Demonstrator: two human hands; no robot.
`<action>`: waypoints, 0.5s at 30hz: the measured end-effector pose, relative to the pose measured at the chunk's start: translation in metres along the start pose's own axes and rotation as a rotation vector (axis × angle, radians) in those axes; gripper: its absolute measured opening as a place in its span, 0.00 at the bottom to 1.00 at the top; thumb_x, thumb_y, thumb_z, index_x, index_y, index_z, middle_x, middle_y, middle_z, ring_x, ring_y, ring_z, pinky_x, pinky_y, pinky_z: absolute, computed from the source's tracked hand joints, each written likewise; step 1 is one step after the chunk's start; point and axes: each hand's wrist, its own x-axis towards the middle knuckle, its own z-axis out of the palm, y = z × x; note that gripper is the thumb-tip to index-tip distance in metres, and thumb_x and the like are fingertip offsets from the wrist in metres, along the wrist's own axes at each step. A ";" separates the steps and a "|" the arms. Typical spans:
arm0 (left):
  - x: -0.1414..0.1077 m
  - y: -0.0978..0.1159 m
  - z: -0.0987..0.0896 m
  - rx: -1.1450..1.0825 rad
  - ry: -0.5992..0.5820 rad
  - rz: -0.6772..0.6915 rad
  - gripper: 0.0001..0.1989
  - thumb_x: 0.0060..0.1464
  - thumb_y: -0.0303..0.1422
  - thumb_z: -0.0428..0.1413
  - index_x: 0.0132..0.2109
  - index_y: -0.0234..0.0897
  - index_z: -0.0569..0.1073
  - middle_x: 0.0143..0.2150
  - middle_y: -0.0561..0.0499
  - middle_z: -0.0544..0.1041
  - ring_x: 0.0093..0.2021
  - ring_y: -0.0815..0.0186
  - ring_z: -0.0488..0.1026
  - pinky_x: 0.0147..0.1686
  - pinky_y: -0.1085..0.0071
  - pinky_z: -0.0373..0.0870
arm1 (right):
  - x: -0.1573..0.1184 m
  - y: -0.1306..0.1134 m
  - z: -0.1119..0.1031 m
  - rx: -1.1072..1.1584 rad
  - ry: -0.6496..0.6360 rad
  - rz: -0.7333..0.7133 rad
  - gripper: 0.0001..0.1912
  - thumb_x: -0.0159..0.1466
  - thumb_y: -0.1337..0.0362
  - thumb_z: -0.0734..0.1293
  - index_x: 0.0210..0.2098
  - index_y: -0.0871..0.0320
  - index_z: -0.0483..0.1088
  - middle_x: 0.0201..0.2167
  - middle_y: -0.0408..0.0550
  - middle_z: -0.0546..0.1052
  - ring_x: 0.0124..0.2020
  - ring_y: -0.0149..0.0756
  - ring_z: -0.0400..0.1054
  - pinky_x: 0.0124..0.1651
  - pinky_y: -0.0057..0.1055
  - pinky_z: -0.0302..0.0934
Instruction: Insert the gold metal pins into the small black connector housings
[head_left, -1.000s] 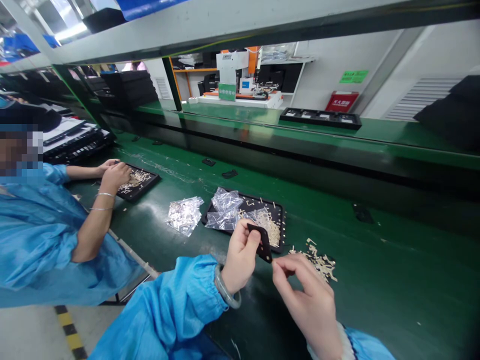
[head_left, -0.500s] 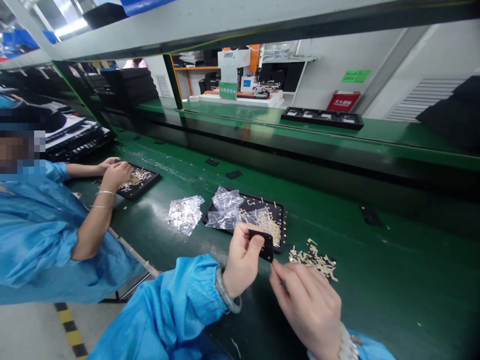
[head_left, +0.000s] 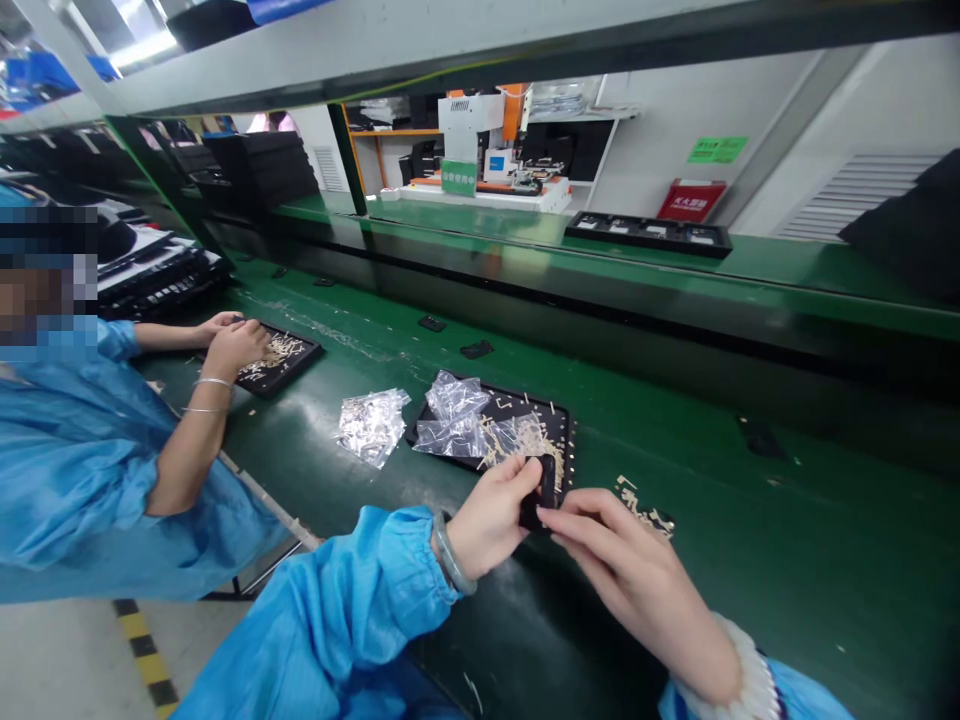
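My left hand (head_left: pixel 487 515) grips a small black plate-like part (head_left: pixel 550 480) between thumb and fingers, tilted up off the bench. At the part's lower right edge, the thumb and fingertips of my right hand (head_left: pixel 637 560) are pinched together. Whatever they hold is too small to make out. Just behind the part lies a black tray (head_left: pixel 541 412) with small beige strips (head_left: pixel 536 440) and clear plastic bags (head_left: pixel 454 437). A loose heap of similar beige pieces (head_left: pixel 637 508) is partly hidden behind my right hand.
More clear bags (head_left: pixel 371 425) lie left of the tray. Flat black parts (head_left: pixel 477 349) are spread along the green bench (head_left: pixel 847 560). At left, a co-worker's hands (head_left: pixel 236 345) work over another black tray (head_left: pixel 289 375). A raised shelf (head_left: pixel 487 225) runs along the back.
The black part has been turned in my left hand and shows a different side. My right hand has shifted up a little, its fingers now against the part's edge.
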 end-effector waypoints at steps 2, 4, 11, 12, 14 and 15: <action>0.001 -0.001 -0.001 0.006 -0.048 -0.084 0.20 0.42 0.44 0.62 0.31 0.33 0.65 0.25 0.55 0.65 0.24 0.75 0.62 0.22 0.79 0.58 | 0.000 0.000 0.002 0.041 0.033 0.018 0.10 0.63 0.68 0.61 0.41 0.53 0.71 0.35 0.49 0.72 0.34 0.34 0.69 0.34 0.28 0.64; 0.001 0.000 -0.003 0.039 -0.125 -0.152 0.22 0.46 0.49 0.57 0.34 0.32 0.67 0.26 0.53 0.65 0.24 0.74 0.62 0.21 0.78 0.58 | 0.001 0.001 0.003 0.111 0.112 0.069 0.08 0.63 0.68 0.61 0.39 0.55 0.71 0.33 0.48 0.72 0.34 0.34 0.69 0.34 0.28 0.64; 0.000 0.002 -0.007 0.522 -0.172 0.235 0.21 0.48 0.41 0.58 0.46 0.34 0.68 0.26 0.55 0.65 0.20 0.77 0.60 0.19 0.78 0.56 | 0.004 0.003 0.001 0.455 0.237 0.503 0.05 0.61 0.62 0.64 0.32 0.55 0.70 0.26 0.43 0.69 0.22 0.30 0.64 0.25 0.27 0.58; 0.000 0.002 -0.007 0.565 -0.158 0.279 0.17 0.50 0.40 0.57 0.42 0.32 0.70 0.23 0.56 0.64 0.18 0.78 0.58 0.19 0.78 0.55 | 0.004 0.002 0.001 0.523 0.230 0.556 0.06 0.60 0.60 0.64 0.32 0.56 0.69 0.25 0.43 0.68 0.21 0.29 0.62 0.25 0.27 0.58; 0.001 0.001 -0.006 0.607 -0.124 0.354 0.13 0.52 0.39 0.55 0.36 0.31 0.71 0.23 0.56 0.65 0.18 0.78 0.57 0.19 0.78 0.55 | 0.004 0.000 0.001 0.651 0.207 0.635 0.07 0.60 0.59 0.65 0.30 0.56 0.69 0.23 0.41 0.67 0.21 0.29 0.61 0.26 0.27 0.57; 0.001 0.001 -0.006 0.628 -0.116 0.381 0.12 0.52 0.38 0.54 0.35 0.31 0.71 0.23 0.55 0.66 0.19 0.77 0.58 0.20 0.78 0.56 | 0.004 -0.001 0.001 0.706 0.190 0.660 0.08 0.59 0.58 0.65 0.29 0.56 0.69 0.21 0.41 0.67 0.22 0.29 0.61 0.28 0.27 0.57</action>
